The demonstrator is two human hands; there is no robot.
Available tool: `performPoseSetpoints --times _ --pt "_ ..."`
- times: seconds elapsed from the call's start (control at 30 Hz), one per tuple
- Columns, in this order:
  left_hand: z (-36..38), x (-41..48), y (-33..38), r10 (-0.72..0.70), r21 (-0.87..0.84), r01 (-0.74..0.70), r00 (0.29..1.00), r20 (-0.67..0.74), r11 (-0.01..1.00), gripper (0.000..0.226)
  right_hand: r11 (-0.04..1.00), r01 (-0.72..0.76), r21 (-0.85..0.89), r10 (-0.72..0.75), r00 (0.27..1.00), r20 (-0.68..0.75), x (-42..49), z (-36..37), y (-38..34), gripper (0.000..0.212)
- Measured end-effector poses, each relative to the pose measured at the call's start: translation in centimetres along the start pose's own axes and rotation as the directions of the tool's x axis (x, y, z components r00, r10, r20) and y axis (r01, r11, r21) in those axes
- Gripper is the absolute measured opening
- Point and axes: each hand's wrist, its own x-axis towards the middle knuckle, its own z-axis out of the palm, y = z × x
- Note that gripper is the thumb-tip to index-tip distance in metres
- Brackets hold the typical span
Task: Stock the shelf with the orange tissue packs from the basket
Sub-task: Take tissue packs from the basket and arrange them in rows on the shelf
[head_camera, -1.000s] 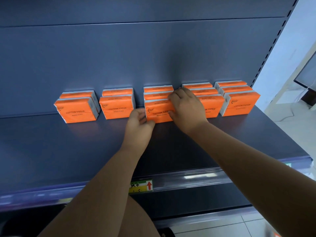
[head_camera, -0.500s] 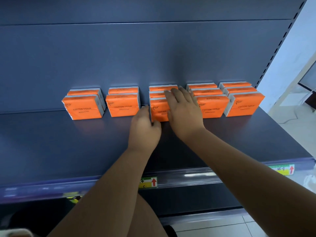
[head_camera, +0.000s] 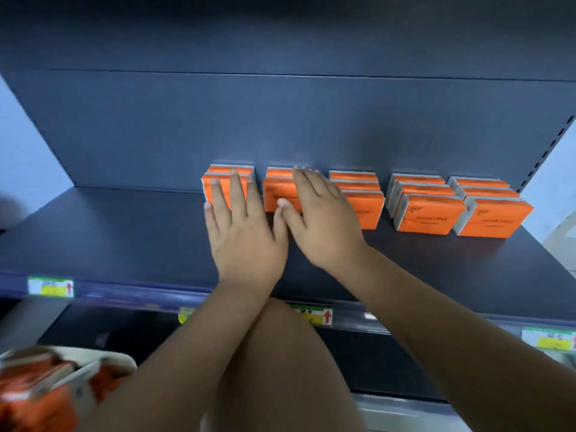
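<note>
Now, basket: a white-rimmed basket (head_camera: 103, 366) sits at 7 o'clock, blurred. It holds more orange plastic-wrapped tissue packs (head_camera: 34, 397), probably kept close for a short reach.
Knee: a bare knee (head_camera: 280, 369) at 6 o'clock, below the shelf front; the person seems to be crouching.
Price labels: yellow-and-white paper price labels (head_camera: 51, 286) with red arrows line the front rail.
Shelf: the dark blue metal shelf (head_camera: 124, 238) shows bare board toward 9 o'clock, leaving room for further columns.
Left hand: the left hand (head_camera: 246, 235), just left of centre, has its fingers straight and spread and holds nothing. The fingertips lie on the leftmost column (head_camera: 230, 170), apparently squaring it up.
Right hand: the right hand (head_camera: 324, 222) lies flat over the second column (head_camera: 277, 194), fingers straight and close together, thumb at the front face. It grips nothing.
Stocked columns: five columns run from centre toward 3 o'clock. The two under the hands are two deep; the third column (head_camera: 353, 176), fourth column (head_camera: 430, 213) and fifth column (head_camera: 495, 218) are three deep, printed faces forward for reading.
Back panel: the blue metal back panel (head_camera: 280, 126) at 12 o'clock serves as the stop for each column.
</note>
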Motion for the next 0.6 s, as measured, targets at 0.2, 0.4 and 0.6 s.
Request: performPoseSetpoints --times 0.2,0.4,0.6 --pt "-8.8 -3.5 -9.7 -0.124 0.110 0.131 0.990 -0.066 0.985 0.071 0.964 0.237 0.122 -0.246 0.967 0.065 -0.9 2.0 -12.6 0.070" --pt "-16.4 -10.1 -21.5 -0.245 0.318 0.252 0.967 -0.063 0.914 0.077 0.870 0.439 0.226 -0.482 0.855 0.194 -4.2 7.0 -23.9 0.068" --pt "-19.3 -16.2 -29.8 -0.677 0.081 0.678 0.703 0.218 0.730 0.077 0.808 0.484 0.336 -0.583 0.740 0.335 -9.9 13.8 -29.3 0.059"
